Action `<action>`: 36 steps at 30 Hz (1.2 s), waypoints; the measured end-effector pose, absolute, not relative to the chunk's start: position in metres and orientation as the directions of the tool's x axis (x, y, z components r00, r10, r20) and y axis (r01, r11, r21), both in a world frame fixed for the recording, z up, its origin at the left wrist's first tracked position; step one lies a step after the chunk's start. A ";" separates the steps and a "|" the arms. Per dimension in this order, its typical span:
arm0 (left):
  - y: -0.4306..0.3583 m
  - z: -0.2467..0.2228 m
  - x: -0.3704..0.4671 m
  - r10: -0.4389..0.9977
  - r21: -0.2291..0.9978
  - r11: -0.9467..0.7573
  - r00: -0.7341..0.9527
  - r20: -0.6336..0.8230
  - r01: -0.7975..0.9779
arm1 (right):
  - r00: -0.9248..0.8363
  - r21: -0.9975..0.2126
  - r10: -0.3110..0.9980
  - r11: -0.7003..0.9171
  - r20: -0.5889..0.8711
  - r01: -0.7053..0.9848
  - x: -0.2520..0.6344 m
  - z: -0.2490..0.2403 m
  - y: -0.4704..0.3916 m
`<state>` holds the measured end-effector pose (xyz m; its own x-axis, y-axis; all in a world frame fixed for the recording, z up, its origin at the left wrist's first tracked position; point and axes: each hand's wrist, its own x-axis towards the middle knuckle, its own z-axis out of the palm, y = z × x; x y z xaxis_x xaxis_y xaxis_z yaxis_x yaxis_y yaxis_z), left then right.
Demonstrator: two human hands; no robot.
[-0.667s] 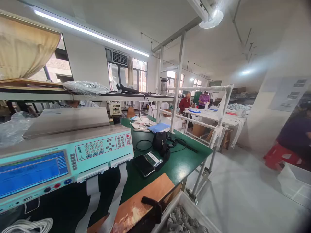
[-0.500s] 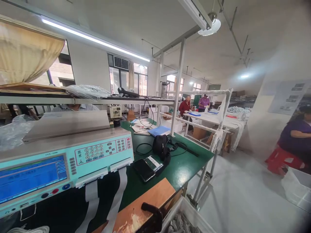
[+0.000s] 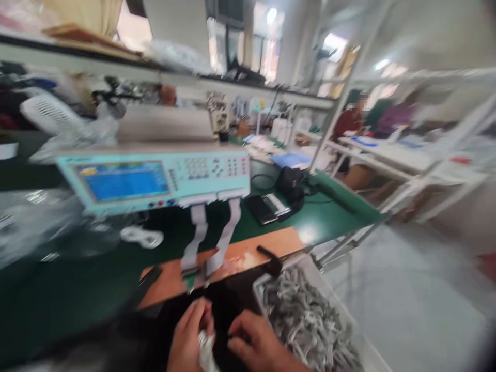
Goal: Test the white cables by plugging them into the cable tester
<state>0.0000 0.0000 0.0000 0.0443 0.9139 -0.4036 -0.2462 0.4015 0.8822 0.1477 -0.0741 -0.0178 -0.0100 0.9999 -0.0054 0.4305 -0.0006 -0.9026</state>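
the left hand point(image 3: 188, 338) and right hand point(image 3: 253, 343) sit close together at the bottom edge, both pinching a small whitish bundle of cable point(image 3: 205, 351) between them. blur hides its long axis. the white plastic bin of grey cables point(image 3: 310, 320) lies just right, nearest the right hand.

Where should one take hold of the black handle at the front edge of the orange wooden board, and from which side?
Grip the black handle around its bar, coming from above and the near side. It lies raised on the corner of the orange wooden board, slanting toward the white bin of grey cable pieces, so its top and front look free. The picture is blurred, so its mount is unclear.
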 end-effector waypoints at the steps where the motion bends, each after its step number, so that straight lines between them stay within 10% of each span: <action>1: -0.002 0.000 -0.004 0.898 0.838 0.433 0.080 -0.432 -0.333 | -0.042 -0.918 0.999 0.013 -0.004 0.397 0.135 -0.016 -0.070; 12: -0.002 -0.007 -0.025 0.927 0.770 0.321 0.015 -0.376 -0.552 | -0.207 -0.882 0.970 0.208 0.129 0.424 0.089 -0.023 -0.051; 36: -0.022 -0.013 -0.027 0.956 0.941 0.294 0.064 -0.288 -0.165 | -0.023 -0.971 0.999 -0.024 -0.031 0.239 0.096 -0.038 -0.020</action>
